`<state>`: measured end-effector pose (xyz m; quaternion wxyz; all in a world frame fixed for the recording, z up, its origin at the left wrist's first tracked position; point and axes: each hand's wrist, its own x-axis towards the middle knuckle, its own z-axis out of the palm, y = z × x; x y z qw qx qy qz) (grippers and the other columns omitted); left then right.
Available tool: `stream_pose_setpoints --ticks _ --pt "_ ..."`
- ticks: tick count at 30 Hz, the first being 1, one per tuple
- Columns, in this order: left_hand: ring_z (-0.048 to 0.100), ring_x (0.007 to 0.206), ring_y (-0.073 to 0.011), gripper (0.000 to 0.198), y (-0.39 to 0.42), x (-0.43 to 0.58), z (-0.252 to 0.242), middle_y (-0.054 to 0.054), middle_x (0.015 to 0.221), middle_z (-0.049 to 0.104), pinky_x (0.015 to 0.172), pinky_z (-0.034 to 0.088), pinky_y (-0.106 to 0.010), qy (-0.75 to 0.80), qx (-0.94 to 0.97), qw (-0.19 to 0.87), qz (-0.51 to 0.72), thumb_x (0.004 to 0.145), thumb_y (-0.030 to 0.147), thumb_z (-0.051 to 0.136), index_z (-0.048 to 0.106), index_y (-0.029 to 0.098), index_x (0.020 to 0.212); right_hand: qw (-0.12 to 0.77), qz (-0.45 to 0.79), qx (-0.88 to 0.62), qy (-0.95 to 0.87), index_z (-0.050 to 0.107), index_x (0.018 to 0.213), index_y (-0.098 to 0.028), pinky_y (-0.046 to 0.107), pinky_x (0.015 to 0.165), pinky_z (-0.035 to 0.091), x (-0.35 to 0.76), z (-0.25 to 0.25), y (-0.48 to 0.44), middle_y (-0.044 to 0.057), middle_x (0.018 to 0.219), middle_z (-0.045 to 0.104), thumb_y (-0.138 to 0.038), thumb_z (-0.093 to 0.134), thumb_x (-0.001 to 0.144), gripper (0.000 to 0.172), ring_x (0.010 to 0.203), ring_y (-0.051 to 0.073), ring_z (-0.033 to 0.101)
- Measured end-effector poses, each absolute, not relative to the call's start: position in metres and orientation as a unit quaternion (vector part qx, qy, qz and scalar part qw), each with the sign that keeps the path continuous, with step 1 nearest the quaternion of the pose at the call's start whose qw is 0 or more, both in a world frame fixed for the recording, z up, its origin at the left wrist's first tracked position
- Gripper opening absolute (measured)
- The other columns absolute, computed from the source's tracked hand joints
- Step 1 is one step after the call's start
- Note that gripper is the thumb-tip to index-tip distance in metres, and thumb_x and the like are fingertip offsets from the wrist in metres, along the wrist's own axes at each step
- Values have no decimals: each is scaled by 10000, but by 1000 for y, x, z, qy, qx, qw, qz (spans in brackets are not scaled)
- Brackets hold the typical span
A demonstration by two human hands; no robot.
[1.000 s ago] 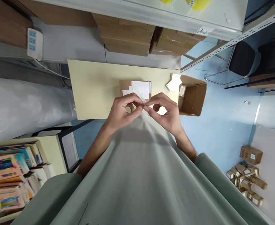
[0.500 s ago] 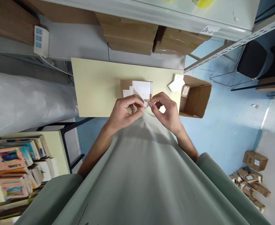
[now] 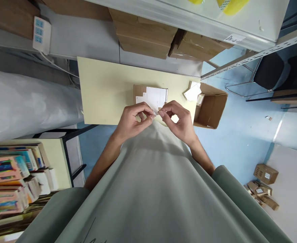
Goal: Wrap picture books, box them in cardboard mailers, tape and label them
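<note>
My left hand (image 3: pixel 134 121) and my right hand (image 3: pixel 180 121) meet fingertip to fingertip at the table's near edge, each closed in a pinch. Between them is a small white sticker label (image 3: pixel 153 108), mostly covered by the fingers; its lower edge cannot be made out. Just beyond the fingers, a small brown cardboard box (image 3: pixel 139 90) lies on the pale yellow table (image 3: pixel 102 91). White paper labels (image 3: pixel 157 93) cover much of its top. To the right of my right hand, several white slips (image 3: pixel 192 91) lie overlapping at the table's right end.
An open cardboard carton (image 3: pixel 212 108) stands against the table's right end with a small packet inside. Behind the table, a metal shelf (image 3: pixel 214 27) overhangs several cardboard boxes (image 3: pixel 143 33). Books (image 3: pixel 14 168) fill a stand at left, beside a large grey wrapped roll (image 3: pixel 32 104).
My fingertips have drawn slightly closer together, and less of the label shows between them. The whole view has shifted a little; the box and slips keep their places on the table.
</note>
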<state>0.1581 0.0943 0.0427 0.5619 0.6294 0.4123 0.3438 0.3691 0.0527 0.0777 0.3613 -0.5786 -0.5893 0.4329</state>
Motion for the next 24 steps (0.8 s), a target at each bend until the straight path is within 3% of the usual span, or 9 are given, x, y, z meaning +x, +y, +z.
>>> stream_pose_setpoints --ticks 9,15,20,24 --pt "693 740 -159 162 104 134 40 -27 841 778 630 535 -268 392 630 582 332 962 343 753 736 228 849 314 401 -608 -609 776 1040 -259 368 780 653 342 75 56 44 1069 735 -455 718 1116 218 858 175 701" --pt "686 738 -163 100 115 104 12 -25 834 771 611 512 -263 419 626 582 305 882 309 727 731 225 828 334 381 -634 -584 729 967 -257 347 758 634 318 76 58 18 1001 733 -363 696 1099 173 800 153 685" --pt "716 769 -189 104 127 63 -34 -27 852 802 638 530 -273 485 645 536 247 816 309 674 742 232 825 345 383 -672 -532 716 916 -264 359 755 644 296 77 58 17 955 729 -458 721 1079 254 819 175 703" --pt "760 831 -218 132 142 20 -70 -30 878 824 776 587 -309 555 636 497 202 817 315 649 753 240 847 369 380 -702 -476 731 915 -267 377 765 653 279 75 56 18 950 730 -564 761 1050 328 794 178 715"
